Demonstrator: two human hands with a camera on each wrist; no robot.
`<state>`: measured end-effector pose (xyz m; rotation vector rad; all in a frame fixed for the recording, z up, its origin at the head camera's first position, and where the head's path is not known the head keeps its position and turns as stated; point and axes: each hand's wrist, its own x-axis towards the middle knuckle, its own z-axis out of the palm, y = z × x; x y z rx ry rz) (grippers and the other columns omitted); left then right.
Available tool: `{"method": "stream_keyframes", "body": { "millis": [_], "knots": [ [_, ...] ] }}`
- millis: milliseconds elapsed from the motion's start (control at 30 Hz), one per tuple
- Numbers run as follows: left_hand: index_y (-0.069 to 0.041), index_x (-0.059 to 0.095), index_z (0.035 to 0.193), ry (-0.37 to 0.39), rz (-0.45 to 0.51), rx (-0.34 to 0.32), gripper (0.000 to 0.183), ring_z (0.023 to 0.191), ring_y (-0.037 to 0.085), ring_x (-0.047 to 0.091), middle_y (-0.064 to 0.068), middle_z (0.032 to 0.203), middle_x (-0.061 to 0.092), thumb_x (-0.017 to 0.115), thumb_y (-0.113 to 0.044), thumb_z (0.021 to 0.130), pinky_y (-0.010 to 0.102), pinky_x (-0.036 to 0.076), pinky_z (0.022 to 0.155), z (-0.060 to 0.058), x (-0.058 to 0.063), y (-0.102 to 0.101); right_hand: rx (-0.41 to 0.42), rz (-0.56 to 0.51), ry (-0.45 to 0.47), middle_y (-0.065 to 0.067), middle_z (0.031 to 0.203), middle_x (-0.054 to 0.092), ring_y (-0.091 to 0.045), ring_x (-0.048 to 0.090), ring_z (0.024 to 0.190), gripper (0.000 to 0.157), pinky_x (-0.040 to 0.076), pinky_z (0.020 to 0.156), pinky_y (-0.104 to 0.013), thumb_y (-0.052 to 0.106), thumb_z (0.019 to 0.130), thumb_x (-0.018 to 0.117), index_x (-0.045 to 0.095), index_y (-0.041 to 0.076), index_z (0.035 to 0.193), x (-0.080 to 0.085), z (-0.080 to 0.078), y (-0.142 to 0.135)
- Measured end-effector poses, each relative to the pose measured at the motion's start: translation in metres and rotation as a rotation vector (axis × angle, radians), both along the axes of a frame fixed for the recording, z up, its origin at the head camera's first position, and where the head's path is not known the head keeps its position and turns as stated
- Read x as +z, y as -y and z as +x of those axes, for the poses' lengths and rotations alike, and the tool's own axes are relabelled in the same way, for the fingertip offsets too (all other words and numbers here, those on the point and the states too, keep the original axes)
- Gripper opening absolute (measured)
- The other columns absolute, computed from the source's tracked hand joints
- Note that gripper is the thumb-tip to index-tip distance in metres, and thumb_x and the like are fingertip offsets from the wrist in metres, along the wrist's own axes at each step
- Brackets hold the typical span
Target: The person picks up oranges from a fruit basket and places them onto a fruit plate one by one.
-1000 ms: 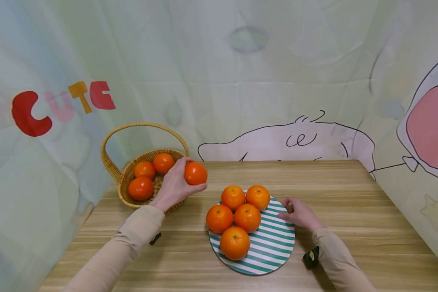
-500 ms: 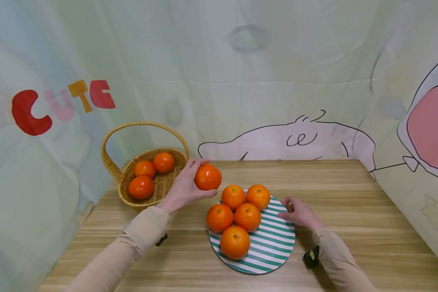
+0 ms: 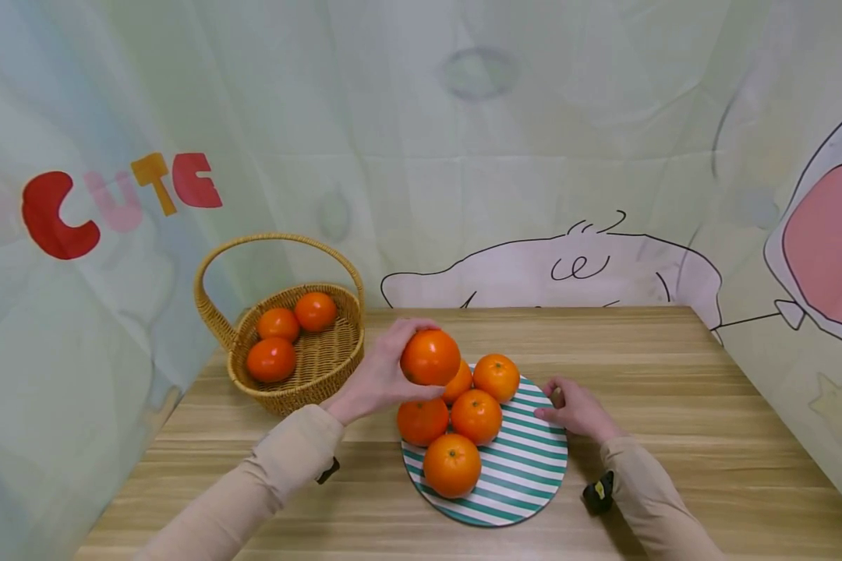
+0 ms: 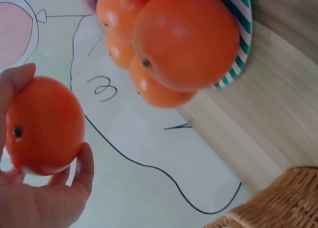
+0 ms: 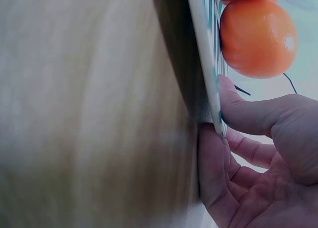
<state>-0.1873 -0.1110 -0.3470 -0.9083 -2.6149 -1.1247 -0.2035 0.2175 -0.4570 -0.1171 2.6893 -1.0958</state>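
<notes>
My left hand grips an orange, thumb on one side and fingers on the other. It hangs in the air over the far left part of a round plate with green and white stripes. Several oranges sit close together on the plate's left half; the held one partly hides one of them. At the plate's right edge my right hand pinches the rim, with the thumb on top and a finger underneath, as the right wrist view shows.
A wicker basket with a tall arched handle stands at the back left, left of the plate. Three orange-red fruits lie in it. The wooden table ends at a printed curtain behind.
My left hand has carried the orange right and toward me, from beside the basket's rim to above the plate. The right hand has stayed at the plate's edge.
</notes>
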Motion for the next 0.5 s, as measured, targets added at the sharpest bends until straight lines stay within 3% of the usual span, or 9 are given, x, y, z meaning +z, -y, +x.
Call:
{"method": "stream_keyframes", "body": {
  "millis": [233,500],
  "knots": [
    [-0.017,0.051,0.140,0.060,-0.012,-0.050,0.075,0.116,0.024,0.061,0.007,0.136,0.057,0.087,-0.026,0.075,0.043,0.054,0.096,0.006,0.000,-0.009,-0.002,-0.002,0.005,-0.009,0.083,0.052,-0.022,0.049,0.073,0.037,0.039,0.062,-0.031,0.018,0.090,0.076,0.055,0.001,0.115,0.001,0.000,0.000],
    [-0.013,0.048,0.136,0.047,-0.039,-0.121,0.074,0.108,0.020,0.066,0.005,0.127,0.065,0.087,-0.026,0.074,0.035,0.055,0.093,0.013,-0.001,-0.022,0.000,0.004,0.007,-0.009,0.085,0.054,-0.022,0.050,0.074,0.035,0.041,0.064,-0.031,0.018,0.090,0.075,0.056,0.002,0.115,0.001,0.000,0.000]
  ]
}}
